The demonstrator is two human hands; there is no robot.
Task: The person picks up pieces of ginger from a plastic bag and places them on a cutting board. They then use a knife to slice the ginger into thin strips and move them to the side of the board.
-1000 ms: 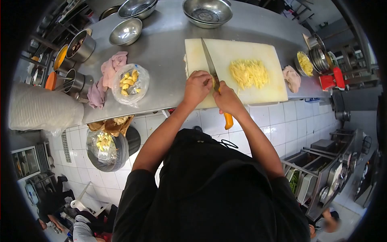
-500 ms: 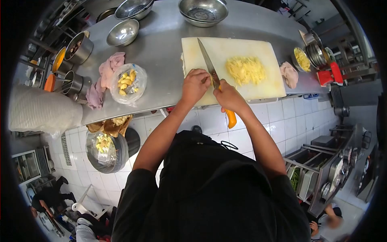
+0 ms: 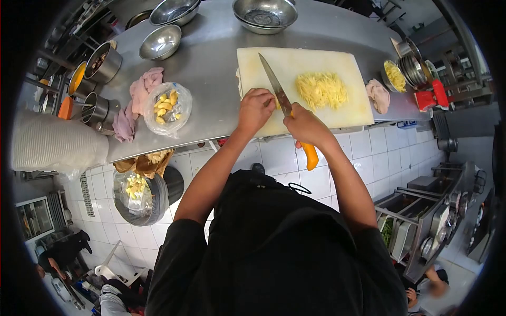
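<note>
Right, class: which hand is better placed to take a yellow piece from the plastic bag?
Probably the left hand: it is nearer the plastic bag with the yellow pieces, while the right hand grips the knife. Its bunched fingers at the cutting board may need emptying first.

Bare board point(image 3: 251, 71) left, knife point(image 3: 275, 84) barring shreds point(image 3: 321, 90)

Left hand point(image 3: 256, 109): my fingers curled inward, knuckles up
Right hand point(image 3: 307, 125): I close it in a grip, near my left
Left forearm point(image 3: 215, 174): bare, slanting inward
Right forearm point(image 3: 349, 176): bare, slanting inward too
</note>
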